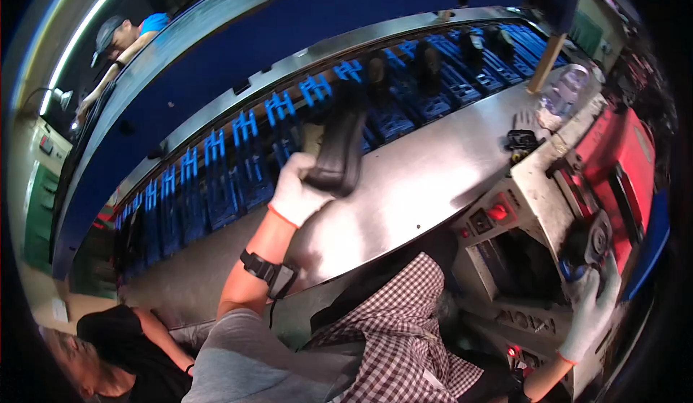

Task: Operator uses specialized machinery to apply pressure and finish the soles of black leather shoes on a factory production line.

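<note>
My left hand, in a white knit glove, is wrapped round the lower end of a black shoe. It holds the shoe raised over the metal ledge, close to the blue racks; the shoe's upper part blurs into the dark behind. At the far right, my gloved right hand reaches up beside the red machine. Its fingers close against a dark piece with a round grey face, whose kind I cannot make out.
A metal ledge runs along the blue racks, where several dark shoes stand. A red machine with a control box is at right. A clear bottle stands behind. People are at lower left and upper left.
</note>
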`<move>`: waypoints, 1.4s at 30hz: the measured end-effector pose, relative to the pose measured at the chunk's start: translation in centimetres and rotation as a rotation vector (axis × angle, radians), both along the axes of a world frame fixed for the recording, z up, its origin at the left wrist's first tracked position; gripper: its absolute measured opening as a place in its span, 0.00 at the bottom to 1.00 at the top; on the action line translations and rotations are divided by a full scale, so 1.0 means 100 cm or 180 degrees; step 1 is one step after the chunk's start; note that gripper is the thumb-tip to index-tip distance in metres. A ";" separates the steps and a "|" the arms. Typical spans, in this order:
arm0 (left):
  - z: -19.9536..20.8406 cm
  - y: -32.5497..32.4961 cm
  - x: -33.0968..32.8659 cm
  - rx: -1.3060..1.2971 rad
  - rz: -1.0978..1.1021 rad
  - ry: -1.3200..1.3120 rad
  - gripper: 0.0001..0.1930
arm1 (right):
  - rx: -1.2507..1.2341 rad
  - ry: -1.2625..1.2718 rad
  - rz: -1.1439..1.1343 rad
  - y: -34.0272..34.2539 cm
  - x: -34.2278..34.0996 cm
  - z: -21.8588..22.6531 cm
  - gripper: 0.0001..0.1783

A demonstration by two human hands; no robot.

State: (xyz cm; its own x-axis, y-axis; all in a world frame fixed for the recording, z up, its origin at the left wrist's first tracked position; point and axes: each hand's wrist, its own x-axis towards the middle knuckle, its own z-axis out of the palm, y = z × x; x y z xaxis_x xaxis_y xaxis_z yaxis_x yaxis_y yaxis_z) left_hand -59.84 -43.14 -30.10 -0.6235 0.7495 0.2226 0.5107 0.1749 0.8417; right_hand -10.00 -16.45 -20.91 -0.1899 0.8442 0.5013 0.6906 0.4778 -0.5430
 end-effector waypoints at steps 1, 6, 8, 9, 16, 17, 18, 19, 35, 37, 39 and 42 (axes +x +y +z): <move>0.003 0.018 0.007 0.0802 -0.0399 -0.1990 0.42 | 0.0466 -0.0136 0.0087 -0.005 0.006 0.003 0.24; 0.092 0.100 0.134 0.1161 -0.2366 -0.4722 0.54 | -0.0574 0.1027 0.1476 -0.068 -0.050 0.020 0.47; 0.114 0.131 0.188 0.0962 -0.2760 -0.4300 0.56 | -0.0538 0.0633 0.2169 -0.062 -0.049 0.013 0.68; 0.123 0.144 0.219 0.0646 -0.2974 -0.4145 0.56 | -0.1249 0.1464 0.2581 -0.072 -0.054 0.023 0.65; 0.170 0.237 0.348 0.0236 -0.3875 -0.0706 0.47 | -0.0839 0.3337 0.1078 -0.075 0.087 0.070 0.45; 0.178 0.249 0.360 0.0441 -0.3927 -0.0605 0.47 | -0.0904 0.3492 0.1056 -0.069 0.113 0.075 0.43; 0.191 0.268 0.371 0.0655 -0.3989 -0.0499 0.47 | -0.0950 0.3648 0.1031 -0.057 0.139 0.083 0.41; 0.201 0.290 0.383 0.0842 -0.4075 -0.0656 0.47 | -0.0920 0.3654 0.1005 -0.037 0.167 0.090 0.41; 0.413 0.474 0.589 0.1398 -0.3949 0.0172 0.35 | -0.1714 -0.1896 -0.1232 0.163 0.319 0.057 0.53; 0.412 0.492 0.614 0.1737 -0.4953 -0.0498 0.27 | -0.2017 -0.1830 -0.1283 0.156 0.328 0.064 0.54; 0.421 0.503 0.627 0.1887 -0.4617 0.0992 0.24 | -0.1993 -0.1905 -0.1329 0.151 0.340 0.058 0.55; 0.442 0.525 0.628 0.2306 -0.2962 0.3484 0.17 | -0.1846 -0.1969 -0.1274 0.151 0.322 0.067 0.57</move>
